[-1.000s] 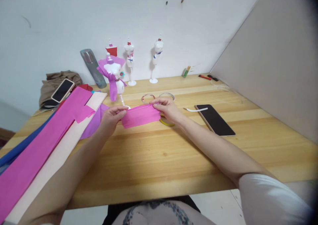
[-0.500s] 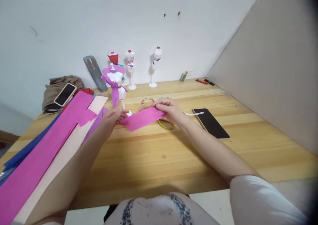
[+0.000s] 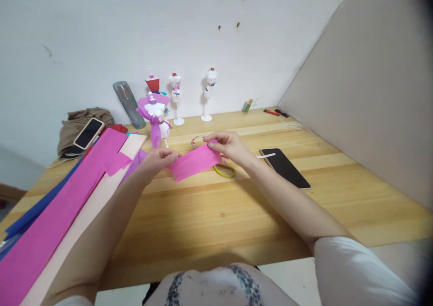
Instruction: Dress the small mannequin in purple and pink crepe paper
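A small strip of pink crepe paper (image 3: 194,162) hangs stretched between my two hands above the table. My left hand (image 3: 158,162) pinches its upper left corner, and my right hand (image 3: 230,146) pinches its upper right end. Behind my left hand stands a small white dress-form mannequin (image 3: 155,111) draped in purple crepe paper, its base hidden by the hand. Yellow-handled scissors (image 3: 225,171) lie partly under my right hand, their blades hidden. A patterned roll of tape (image 3: 197,141) lies just beyond the strip.
Long sheets of magenta crepe paper (image 3: 67,193) and others cover the left side. A phone (image 3: 89,133) rests on brown cloth (image 3: 86,116). Several mannequins (image 3: 209,94) and a grey bottle (image 3: 129,105) stand by the wall. A black tablet (image 3: 286,168) lies right, a white strip (image 3: 266,155) across it.
My left hand has shifted slightly right along the pink strip, and the strip now hangs flatter and more open. The camera view has tilted a little.
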The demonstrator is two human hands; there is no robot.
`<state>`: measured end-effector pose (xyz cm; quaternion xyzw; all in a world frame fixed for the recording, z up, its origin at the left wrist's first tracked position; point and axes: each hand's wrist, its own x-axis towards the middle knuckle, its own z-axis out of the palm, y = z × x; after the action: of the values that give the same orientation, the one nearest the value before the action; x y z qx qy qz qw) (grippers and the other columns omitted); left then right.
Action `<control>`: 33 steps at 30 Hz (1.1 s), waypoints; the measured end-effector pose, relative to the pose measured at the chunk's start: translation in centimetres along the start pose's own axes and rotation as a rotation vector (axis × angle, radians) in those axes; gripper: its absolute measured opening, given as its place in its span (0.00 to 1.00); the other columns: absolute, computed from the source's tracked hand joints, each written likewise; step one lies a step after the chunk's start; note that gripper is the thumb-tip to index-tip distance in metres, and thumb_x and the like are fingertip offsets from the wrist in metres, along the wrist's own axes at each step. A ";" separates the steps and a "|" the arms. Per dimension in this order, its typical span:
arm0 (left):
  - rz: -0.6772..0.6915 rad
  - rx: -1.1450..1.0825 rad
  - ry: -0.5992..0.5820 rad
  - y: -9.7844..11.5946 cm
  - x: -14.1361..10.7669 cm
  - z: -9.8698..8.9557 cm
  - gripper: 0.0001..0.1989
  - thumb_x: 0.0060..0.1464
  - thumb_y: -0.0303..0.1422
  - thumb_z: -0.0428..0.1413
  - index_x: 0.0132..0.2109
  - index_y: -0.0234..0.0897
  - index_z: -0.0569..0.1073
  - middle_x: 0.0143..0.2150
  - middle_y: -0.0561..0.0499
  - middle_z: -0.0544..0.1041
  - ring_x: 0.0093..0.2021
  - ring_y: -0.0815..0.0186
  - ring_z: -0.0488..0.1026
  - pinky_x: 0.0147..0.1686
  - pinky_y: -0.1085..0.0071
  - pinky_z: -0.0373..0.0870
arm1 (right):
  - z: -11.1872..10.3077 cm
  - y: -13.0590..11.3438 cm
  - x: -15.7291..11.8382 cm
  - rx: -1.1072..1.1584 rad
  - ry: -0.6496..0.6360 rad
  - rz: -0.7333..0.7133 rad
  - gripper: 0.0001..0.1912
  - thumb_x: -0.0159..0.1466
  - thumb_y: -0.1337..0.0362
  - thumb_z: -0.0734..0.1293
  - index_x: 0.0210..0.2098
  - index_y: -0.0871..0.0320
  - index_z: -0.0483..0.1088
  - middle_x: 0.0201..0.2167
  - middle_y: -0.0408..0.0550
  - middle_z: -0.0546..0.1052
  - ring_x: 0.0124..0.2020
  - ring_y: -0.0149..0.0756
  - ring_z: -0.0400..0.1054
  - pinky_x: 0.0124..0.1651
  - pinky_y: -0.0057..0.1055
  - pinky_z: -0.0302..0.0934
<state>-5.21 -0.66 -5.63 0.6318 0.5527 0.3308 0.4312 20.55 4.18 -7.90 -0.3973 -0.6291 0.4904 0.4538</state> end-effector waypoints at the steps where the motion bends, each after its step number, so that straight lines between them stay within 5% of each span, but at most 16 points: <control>1: 0.007 -0.013 0.021 -0.1 0.1 0.0 0.19 0.43 0.52 0.67 0.32 0.40 0.84 0.37 0.47 0.84 0.42 0.56 0.78 0.39 0.66 0.74 | -0.1 -0.1 0.0 -0.011 0.005 -0.003 0.09 0.52 0.62 0.73 0.33 0.55 0.81 0.38 0.47 0.84 0.40 0.37 0.76 0.44 0.33 0.68; 9: 0.037 -0.106 0.019 -0.2 1.6 0.8 0.15 0.34 0.40 0.72 0.31 0.38 0.83 0.26 0.50 0.81 0.27 0.65 0.75 0.26 0.72 0.72 | -0.3 0.0 0.6 -0.023 0.015 -0.015 0.08 0.53 0.64 0.73 0.34 0.56 0.81 0.38 0.48 0.84 0.39 0.37 0.77 0.45 0.33 0.69; 20: 0.040 -0.086 0.049 -1.3 2.1 1.6 0.12 0.42 0.39 0.69 0.33 0.36 0.82 0.28 0.49 0.80 0.29 0.65 0.74 0.28 0.71 0.72 | -0.2 0.1 1.1 -0.081 0.060 -0.035 0.08 0.55 0.66 0.72 0.35 0.56 0.81 0.35 0.47 0.84 0.40 0.38 0.77 0.49 0.36 0.70; 28: 0.229 0.111 0.171 -2.2 2.3 1.8 0.06 0.49 0.33 0.61 0.35 0.41 0.83 0.34 0.50 0.83 0.35 0.63 0.76 0.36 0.70 0.71 | -0.1 1.0 0.8 -0.124 0.137 -0.045 0.07 0.57 0.66 0.71 0.35 0.55 0.81 0.37 0.47 0.85 0.41 0.40 0.78 0.51 0.39 0.69; 33: 0.184 0.079 0.179 -2.4 2.5 2.0 0.05 0.49 0.33 0.60 0.30 0.40 0.81 0.28 0.51 0.79 0.30 0.64 0.73 0.31 0.71 0.68 | -0.4 1.3 0.9 -0.090 0.128 -0.055 0.10 0.55 0.65 0.72 0.38 0.56 0.81 0.37 0.48 0.84 0.40 0.39 0.76 0.47 0.36 0.70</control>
<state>-3.95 1.49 -8.74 0.6642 0.5412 0.4022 0.3228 20.77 5.37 -8.99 -0.4303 -0.6310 0.4227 0.4879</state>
